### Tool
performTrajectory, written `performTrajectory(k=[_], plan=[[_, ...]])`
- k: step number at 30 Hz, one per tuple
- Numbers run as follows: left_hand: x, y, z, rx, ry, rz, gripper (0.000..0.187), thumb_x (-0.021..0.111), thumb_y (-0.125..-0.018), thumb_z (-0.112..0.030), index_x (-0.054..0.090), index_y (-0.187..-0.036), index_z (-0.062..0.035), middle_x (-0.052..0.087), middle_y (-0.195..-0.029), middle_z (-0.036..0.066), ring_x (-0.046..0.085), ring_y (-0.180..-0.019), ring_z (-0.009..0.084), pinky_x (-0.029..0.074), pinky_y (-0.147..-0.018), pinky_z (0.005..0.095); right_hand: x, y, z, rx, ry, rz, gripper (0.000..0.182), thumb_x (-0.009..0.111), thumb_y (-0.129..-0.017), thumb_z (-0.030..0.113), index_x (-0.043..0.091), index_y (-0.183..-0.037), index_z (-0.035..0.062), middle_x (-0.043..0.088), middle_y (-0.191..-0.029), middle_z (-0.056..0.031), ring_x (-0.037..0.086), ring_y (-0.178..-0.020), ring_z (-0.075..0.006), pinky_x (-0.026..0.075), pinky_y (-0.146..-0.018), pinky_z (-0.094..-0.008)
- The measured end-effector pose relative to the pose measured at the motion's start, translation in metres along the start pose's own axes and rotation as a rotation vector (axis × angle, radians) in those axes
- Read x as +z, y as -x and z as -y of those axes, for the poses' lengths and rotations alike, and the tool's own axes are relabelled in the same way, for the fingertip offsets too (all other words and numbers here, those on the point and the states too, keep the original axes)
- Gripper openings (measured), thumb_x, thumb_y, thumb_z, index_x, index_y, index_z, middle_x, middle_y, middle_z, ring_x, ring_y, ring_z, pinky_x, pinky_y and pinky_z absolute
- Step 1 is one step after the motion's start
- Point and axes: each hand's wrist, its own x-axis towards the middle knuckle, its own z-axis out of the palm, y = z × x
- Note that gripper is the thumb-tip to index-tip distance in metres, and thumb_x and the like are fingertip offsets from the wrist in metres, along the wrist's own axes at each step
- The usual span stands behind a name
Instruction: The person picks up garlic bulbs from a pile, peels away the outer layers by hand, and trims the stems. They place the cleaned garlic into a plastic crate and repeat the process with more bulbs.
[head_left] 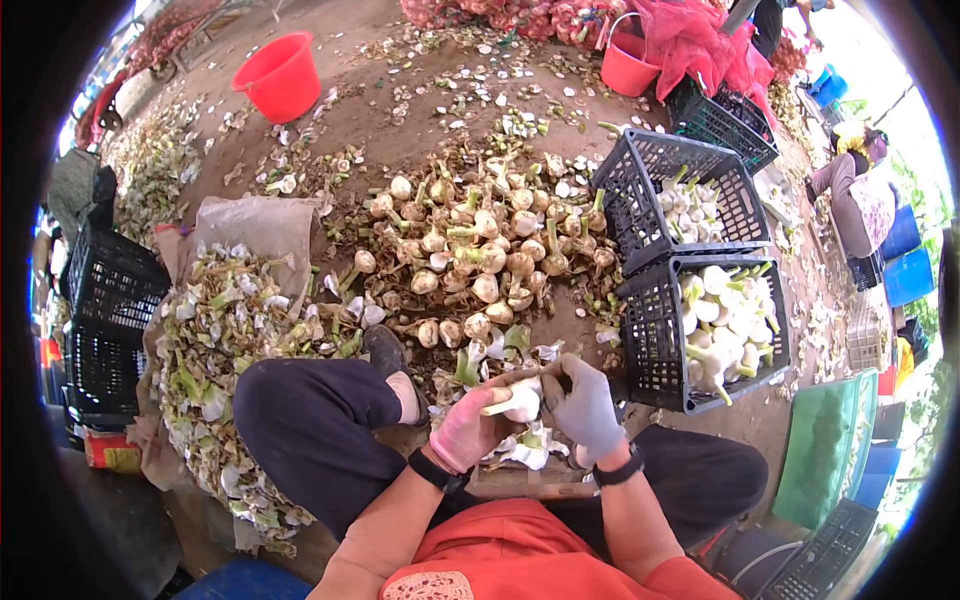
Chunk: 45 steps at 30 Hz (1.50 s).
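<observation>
A white garlic bulb (522, 402) with a short green-white stem lies in my left hand (468, 428), which wears a pinkish glove and has its fingers closed around it. My right hand (588, 408), in a grey glove, is curled against the bulb's right side, thumb and fingers pinched at its surface; their tips are partly hidden. Peeled garlic skins (532, 446) lie just below the hands, between my legs. In front of my feet is a heap of unpeeled garlic (485, 245) with roots and stems. Cleaned garlic bulbs (728, 325) fill a black crate (655, 345) to the right.
A second black crate (632, 195) with garlic stands behind the first. Stripped skins (225, 370) pile up at my left on a cloth (250, 232). Red buckets (278, 78) and red net sacks (690, 45) are farther off. Another person (850, 195) sits at the far right.
</observation>
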Motion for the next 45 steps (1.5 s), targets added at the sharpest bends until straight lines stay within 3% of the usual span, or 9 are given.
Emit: performTrajectory(k=[7,13,19,23,27,29,35,37,45], plan=[[0.005,0.005,0.000,0.158,-0.075,-0.046,0.059,0.061,-0.085,-0.010,0.039,-0.140,-0.0057,0.061,-0.116,0.013,0.062,-0.104,0.0243,0.052,-0.090,0.0359,0.023,0.012,-0.083,-0.138,0.299,-0.049,0.020,0.068,-0.081,0.015,0.069,-0.101,0.0106,0.064,-0.103,-0.0138,0.064,-0.086,-0.0312,0.051,-0.077,-0.0359],[0.003,-0.008,0.001,0.299,-0.397,-0.224,0.065,0.067,-0.078,0.002,0.041,-0.137,-0.0028,0.060,-0.116,0.011,0.061,-0.103,0.0200,0.051,-0.091,0.0313,0.017,0.017,-0.022,0.492,-1.041,0.269,0.033,0.061,-0.091,0.012,0.056,-0.122,0.0011,0.061,-0.116,-0.0034,0.060,-0.100,-0.0126,0.051,-0.084,-0.0284],[0.007,-0.007,0.000,0.210,-1.340,-0.443,0.065,0.072,-0.073,0.004,0.047,-0.132,-0.0044,0.062,-0.110,0.005,0.059,-0.097,0.0121,0.049,-0.087,0.0265,0.025,0.011,-0.029,0.277,-0.449,0.246,0.018,0.063,-0.089,0.008,0.066,-0.104,0.0004,0.068,-0.095,-0.0041,0.063,-0.083,-0.0135,0.050,-0.074,-0.0263],[0.005,-0.018,0.007,0.264,-0.660,-0.171,0.068,0.076,-0.070,0.003,0.047,-0.131,-0.0016,0.063,-0.108,0.007,0.059,-0.097,0.0128,0.049,-0.087,0.0258,0.038,0.000,-0.104,0.368,-0.046,-0.020,0.013,0.059,-0.088,0.003,0.068,-0.097,0.0004,0.068,-0.079,-0.0029,0.062,-0.069,-0.0149,0.051,-0.066,-0.0282],[-0.002,-0.024,0.006,0.295,-0.920,-0.447,0.071,0.082,-0.065,0.002,0.049,-0.127,-0.0009,0.062,-0.106,0.006,0.059,-0.097,0.0120,0.050,-0.085,0.0268,0.041,0.014,-0.060,0.585,-1.232,0.160,0.044,0.062,-0.092,0.017,0.049,-0.132,0.0032,0.061,-0.118,-0.0083,0.060,-0.098,-0.0156,0.050,-0.080,-0.0309],[0.004,-0.027,0.009,0.231,-0.915,-0.520,0.064,0.084,-0.063,-0.001,0.053,-0.119,-0.0010,0.061,-0.105,0.004,0.057,-0.100,0.0131,0.047,-0.090,0.0276,0.056,0.022,-0.090,-0.100,-0.325,0.304,0.055,0.062,-0.088,0.003,0.039,-0.139,0.0012,0.055,-0.127,-0.0093,0.054,-0.117,-0.0196,0.046,-0.095,-0.0321],[-0.009,-0.031,0.011,0.369,-0.842,-0.516,0.054,0.072,-0.073,0.002,0.052,-0.123,0.0001,0.060,-0.113,0.008,0.056,-0.107,0.0162,0.042,-0.097,0.0274,-0.046,-0.102,-0.084,0.390,-1.944,-0.128,0.039,0.051,-0.097,0.035,0.054,-0.117,0.0019,0.061,-0.113,-0.0142,0.061,-0.103,-0.0272,0.052,-0.091,-0.0368],[-0.012,-0.032,0.014,0.378,-0.842,-0.531,0.051,0.069,-0.075,0.003,0.052,-0.123,0.0001,0.061,-0.110,0.008,0.057,-0.105,0.0157,0.043,-0.096,0.0277,-0.067,-0.140,-0.057,0.316,-1.572,-0.375,0.033,0.052,-0.097,0.027,0.055,-0.118,0.0027,0.063,-0.107,-0.0092,0.061,-0.102,-0.0221,0.050,-0.093,-0.0345],[-0.013,-0.036,0.010,0.427,-0.658,-0.583,0.043,0.066,-0.080,0.004,0.053,-0.121,0.0020,0.060,-0.109,0.005,0.057,-0.100,0.0117,0.044,-0.093,0.0260,0.153,-0.130,-0.119,-0.444,0.642,0.248,0.039,0.057,-0.079,0.008,0.061,-0.117,0.0150,0.064,-0.113,-0.0093,0.059,-0.107,-0.0285,0.038,-0.101,-0.0423]])
